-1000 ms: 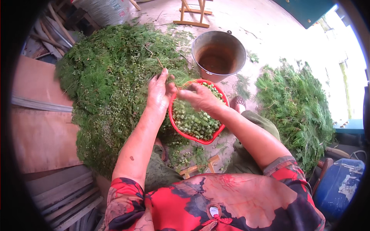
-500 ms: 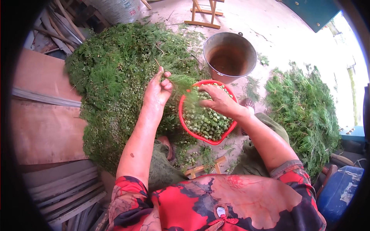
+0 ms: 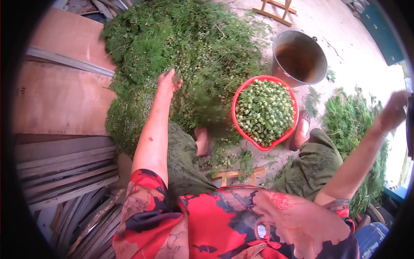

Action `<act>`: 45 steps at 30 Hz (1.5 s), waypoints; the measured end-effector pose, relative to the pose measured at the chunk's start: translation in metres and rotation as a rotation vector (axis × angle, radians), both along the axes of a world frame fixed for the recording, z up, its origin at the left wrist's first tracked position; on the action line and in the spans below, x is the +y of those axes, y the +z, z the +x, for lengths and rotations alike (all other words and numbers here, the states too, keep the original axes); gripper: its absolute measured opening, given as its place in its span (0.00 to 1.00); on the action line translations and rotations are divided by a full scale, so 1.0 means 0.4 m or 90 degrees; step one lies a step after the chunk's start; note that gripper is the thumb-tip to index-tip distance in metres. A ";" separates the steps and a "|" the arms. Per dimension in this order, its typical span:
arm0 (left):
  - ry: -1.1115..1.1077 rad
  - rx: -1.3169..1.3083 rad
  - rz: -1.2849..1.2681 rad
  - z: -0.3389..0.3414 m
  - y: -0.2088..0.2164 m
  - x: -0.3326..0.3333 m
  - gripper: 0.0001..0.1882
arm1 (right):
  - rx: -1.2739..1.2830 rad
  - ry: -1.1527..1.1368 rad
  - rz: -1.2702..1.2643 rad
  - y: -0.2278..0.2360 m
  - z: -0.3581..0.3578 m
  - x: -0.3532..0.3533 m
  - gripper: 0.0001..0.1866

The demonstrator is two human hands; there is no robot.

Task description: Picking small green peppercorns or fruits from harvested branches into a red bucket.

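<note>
My left hand [image 3: 169, 82] reaches over the big heap of green conifer sprigs [image 3: 181, 36], its fingers bent and smeared by motion. Whether a sprig is between them, I cannot make out. Far out to the right, my right hand [image 3: 393, 113] is a dark blur above a second pile of leafy conifer branches [image 3: 351, 112]; its fingers are unclear. Between my feet stands a red plastic basin [image 3: 236, 125], filled with small pale-green cones [image 3: 265, 112]. Neither hand touches it.
A metal bucket [image 3: 320, 56] with a rusty-brown inside stands just behind the basin. Wooden boards [image 3: 64, 99] and stacked slats [image 3: 73, 168] lie at the left. Part of a small wooden frame [image 3: 239, 174] shows between my knees; another wooden stand [image 3: 276, 13] is farther off.
My right hand has left the basin and swung far right. The left hand has moved off the basin's side toward the heap, and the sprig it held no longer shows there. The view has shifted.
</note>
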State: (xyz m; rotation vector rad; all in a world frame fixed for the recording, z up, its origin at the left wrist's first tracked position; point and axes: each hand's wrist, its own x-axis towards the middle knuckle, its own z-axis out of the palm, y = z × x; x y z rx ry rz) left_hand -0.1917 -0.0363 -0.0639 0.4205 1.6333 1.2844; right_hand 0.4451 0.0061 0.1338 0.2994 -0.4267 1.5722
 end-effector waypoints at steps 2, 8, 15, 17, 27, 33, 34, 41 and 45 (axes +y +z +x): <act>0.042 0.075 -0.119 -0.072 -0.117 -0.058 0.15 | 0.060 0.103 0.060 0.049 -0.098 -0.036 0.15; 0.044 0.190 -0.209 -0.086 -0.344 -0.147 0.11 | -0.328 0.124 -0.312 -0.189 -0.443 -0.051 0.16; -0.084 0.251 -0.259 -0.019 -0.469 -0.007 0.15 | -0.400 0.139 -0.409 -0.246 -0.437 -0.008 0.13; -0.184 0.645 -0.172 -0.037 -0.492 0.045 0.17 | -0.401 0.150 -0.413 -0.252 -0.437 -0.007 0.12; -0.426 0.575 -0.315 0.029 -0.533 0.228 0.33 | -0.451 0.143 -0.427 -0.229 -0.468 -0.026 0.12; -0.531 0.534 -0.261 0.048 -0.281 0.210 0.24 | -0.555 0.153 -0.468 -0.212 -0.495 -0.046 0.09; -0.522 0.552 -0.259 0.045 -0.216 0.194 0.24 | -0.611 0.151 -0.491 -0.205 -0.510 -0.048 0.08; -0.477 0.232 -0.073 0.245 0.137 0.088 0.24 | -0.902 0.138 -0.338 -0.248 -0.553 -0.098 0.12; -0.500 0.159 -0.017 0.376 0.263 -0.037 0.23 | -0.980 -0.105 -0.102 -0.271 -0.573 -0.104 0.27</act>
